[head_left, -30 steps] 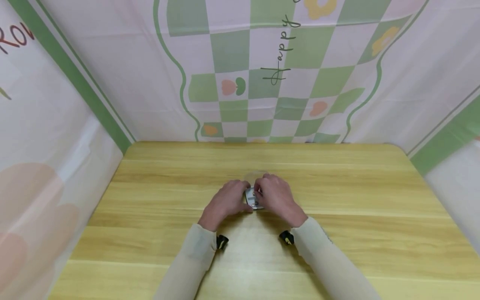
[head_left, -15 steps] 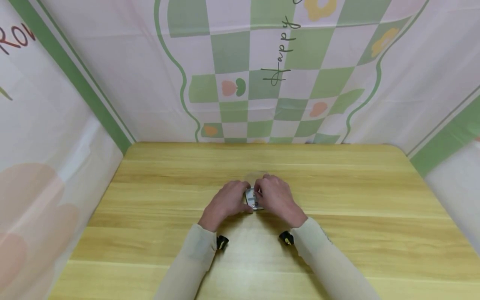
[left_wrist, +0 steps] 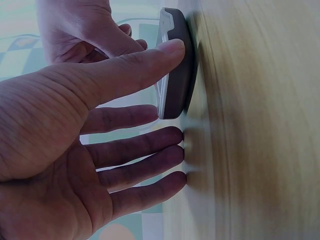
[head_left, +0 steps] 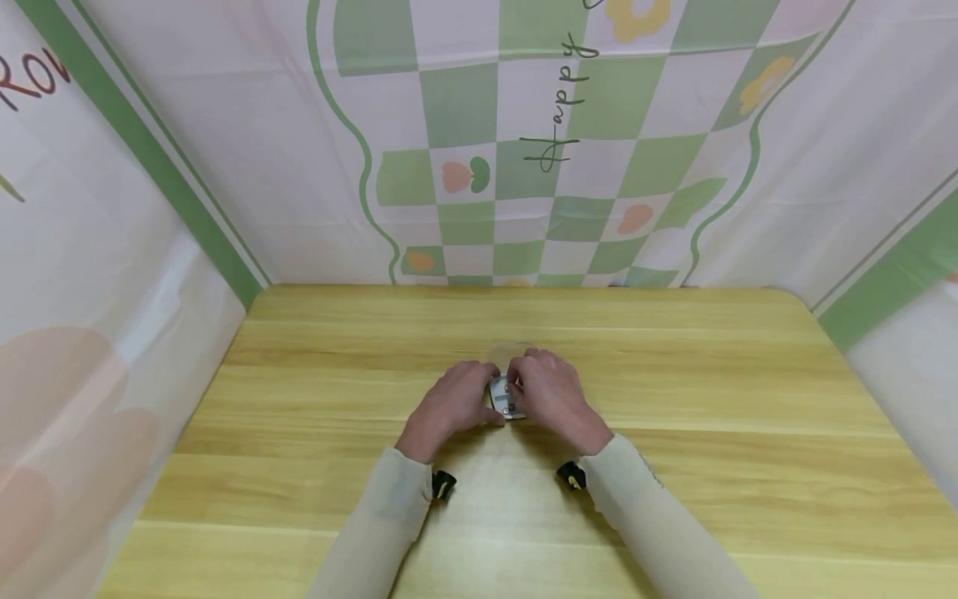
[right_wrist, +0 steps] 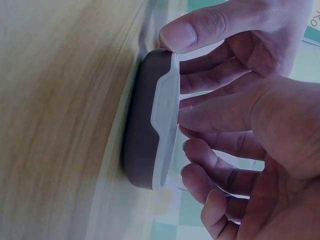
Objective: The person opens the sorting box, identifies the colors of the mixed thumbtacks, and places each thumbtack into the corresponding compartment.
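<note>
Both hands are working mid-desk (head_left: 674,366) on a small dark container (right_wrist: 145,130) with a clear lid (right_wrist: 165,115), the left hand (head_left: 449,403) steadying it by thumb and fingers, the right hand (head_left: 550,395) thumbing the lid tab, which looks still unopened.

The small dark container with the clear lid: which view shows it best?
The right wrist view: the dark container fills the frame, its side and clear lid visible, lying on the table. The left wrist view shows only a narrow edge behind the left hand's thumb. In the head view both hands mostly hide it.
</note>
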`<state>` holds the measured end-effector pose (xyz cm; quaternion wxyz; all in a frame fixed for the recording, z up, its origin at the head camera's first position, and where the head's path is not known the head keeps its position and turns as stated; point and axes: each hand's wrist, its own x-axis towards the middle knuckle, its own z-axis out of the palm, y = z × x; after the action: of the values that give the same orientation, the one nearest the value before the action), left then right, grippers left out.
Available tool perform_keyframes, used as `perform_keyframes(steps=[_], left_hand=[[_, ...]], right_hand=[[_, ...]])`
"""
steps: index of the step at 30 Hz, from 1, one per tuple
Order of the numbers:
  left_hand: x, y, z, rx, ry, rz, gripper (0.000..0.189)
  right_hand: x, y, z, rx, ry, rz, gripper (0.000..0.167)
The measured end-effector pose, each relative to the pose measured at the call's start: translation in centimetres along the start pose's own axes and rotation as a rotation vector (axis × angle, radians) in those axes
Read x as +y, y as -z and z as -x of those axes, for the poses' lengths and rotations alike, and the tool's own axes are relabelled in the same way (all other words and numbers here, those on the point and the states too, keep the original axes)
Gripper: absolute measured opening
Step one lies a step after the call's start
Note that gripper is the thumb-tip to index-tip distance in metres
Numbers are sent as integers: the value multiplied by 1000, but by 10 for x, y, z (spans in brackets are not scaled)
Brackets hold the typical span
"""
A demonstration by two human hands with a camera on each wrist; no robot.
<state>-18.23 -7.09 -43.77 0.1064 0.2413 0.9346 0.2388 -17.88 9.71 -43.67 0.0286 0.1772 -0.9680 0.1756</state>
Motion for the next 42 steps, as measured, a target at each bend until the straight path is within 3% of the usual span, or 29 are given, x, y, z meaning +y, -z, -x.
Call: perform_keyframes(steps=[23, 42], left_hand=[[0, -1, 0, 2, -7, 14, 51], [0, 0, 1, 3, -8, 11, 51]], right_hand=[[1, 0, 1, 1, -5, -14, 4], [2, 1, 4, 7, -18, -21, 15]])
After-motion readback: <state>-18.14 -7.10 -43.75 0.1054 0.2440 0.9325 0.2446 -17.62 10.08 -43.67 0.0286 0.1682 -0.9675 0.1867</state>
